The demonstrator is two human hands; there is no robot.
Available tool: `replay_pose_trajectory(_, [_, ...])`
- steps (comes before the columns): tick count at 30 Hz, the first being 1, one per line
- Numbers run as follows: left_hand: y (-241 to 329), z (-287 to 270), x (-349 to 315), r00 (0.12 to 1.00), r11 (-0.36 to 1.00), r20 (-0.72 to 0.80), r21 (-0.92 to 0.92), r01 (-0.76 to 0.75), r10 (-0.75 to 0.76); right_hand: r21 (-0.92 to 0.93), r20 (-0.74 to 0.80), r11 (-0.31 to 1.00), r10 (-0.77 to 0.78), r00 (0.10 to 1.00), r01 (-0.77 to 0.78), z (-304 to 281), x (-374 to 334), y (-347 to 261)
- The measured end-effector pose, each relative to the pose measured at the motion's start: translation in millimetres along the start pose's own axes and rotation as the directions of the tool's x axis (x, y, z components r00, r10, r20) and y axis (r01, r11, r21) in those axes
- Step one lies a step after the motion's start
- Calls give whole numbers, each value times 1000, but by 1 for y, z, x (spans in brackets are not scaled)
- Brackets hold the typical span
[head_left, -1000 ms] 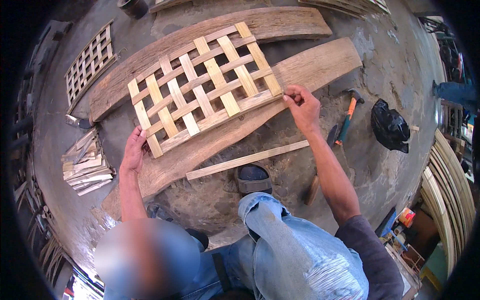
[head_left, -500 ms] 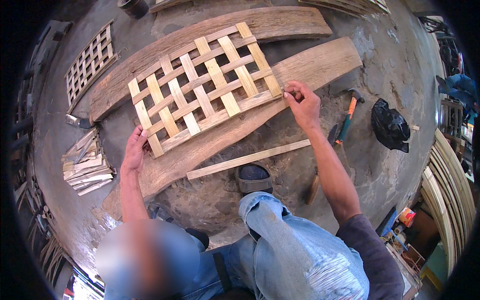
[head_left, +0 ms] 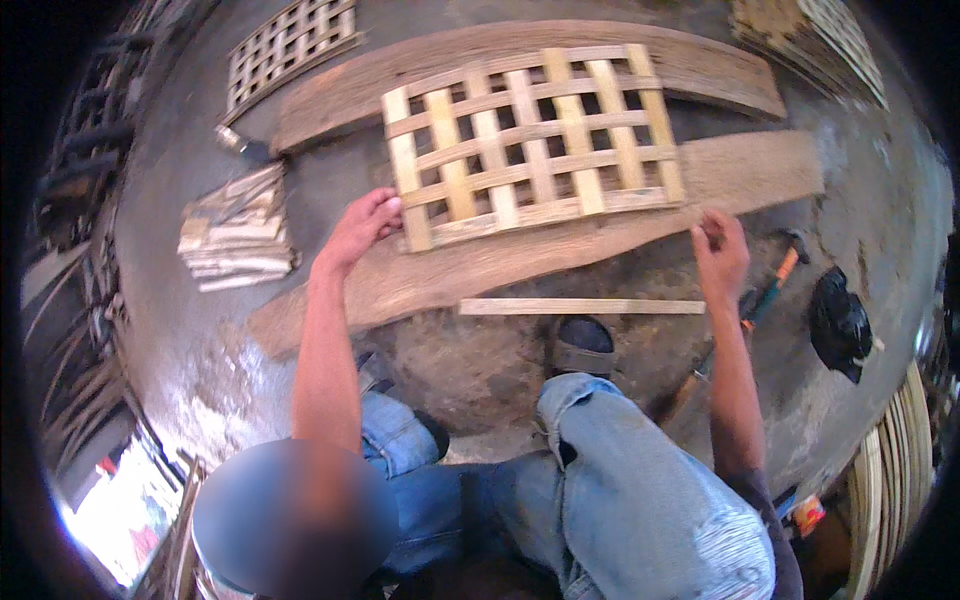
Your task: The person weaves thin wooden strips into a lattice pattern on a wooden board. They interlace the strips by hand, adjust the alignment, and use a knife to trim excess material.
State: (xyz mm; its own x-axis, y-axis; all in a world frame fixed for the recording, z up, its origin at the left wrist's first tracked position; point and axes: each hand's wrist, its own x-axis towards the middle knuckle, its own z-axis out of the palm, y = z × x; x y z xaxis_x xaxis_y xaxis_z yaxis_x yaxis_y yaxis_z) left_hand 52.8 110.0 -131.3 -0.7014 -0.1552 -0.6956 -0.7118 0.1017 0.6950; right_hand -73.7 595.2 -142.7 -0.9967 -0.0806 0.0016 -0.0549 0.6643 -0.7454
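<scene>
A woven lattice panel of pale wooden strips (head_left: 530,130) lies across two curved planks, the far plank (head_left: 330,100) and the near plank (head_left: 740,170). At the panel's left edge, near its lower corner, my left hand (head_left: 362,230) has its fingers closed on the end strip. My right hand (head_left: 722,260) is held just off the lower right corner, apart from the panel. Its fingers are curled together, and what they hold, if anything, cannot be made out. Below the near plank a loose wooden strip (head_left: 580,307) lies on the floor, its right end beside my right wrist.
A hammer (head_left: 785,265) and a black plastic bag (head_left: 840,325) lie at the right. A pile of short strips (head_left: 240,230) sits at the left. Another lattice panel (head_left: 290,50) is at the far left, stacked panels (head_left: 815,45) at the far right. My sandalled foot (head_left: 582,345) is near the loose strip.
The view has swung, so the scene sits further right and turned. My right hand has drawn away from the panel's lower right corner. My left hand remains at the left edge.
</scene>
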Motion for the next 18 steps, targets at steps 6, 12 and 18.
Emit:
replay_pose_trajectory(6, [-7, -28, -21, 990, 989, 121, 118, -86, 72, -197, 532, 885, -266, 804, 423, -35, -45, 7])
replay_pose_trajectory(12, [-12, -28, -13, 974, 989, 224, 128, -70, 40, -57, 663, 907, -279, 695, 418, -33, -55, 12])
replay_pose_trajectory(18, [-2, -23, -15, 988, 976, 150, 211, -60, 29, -69, 658, 940, -210, 723, 335, -32, -57, 12])
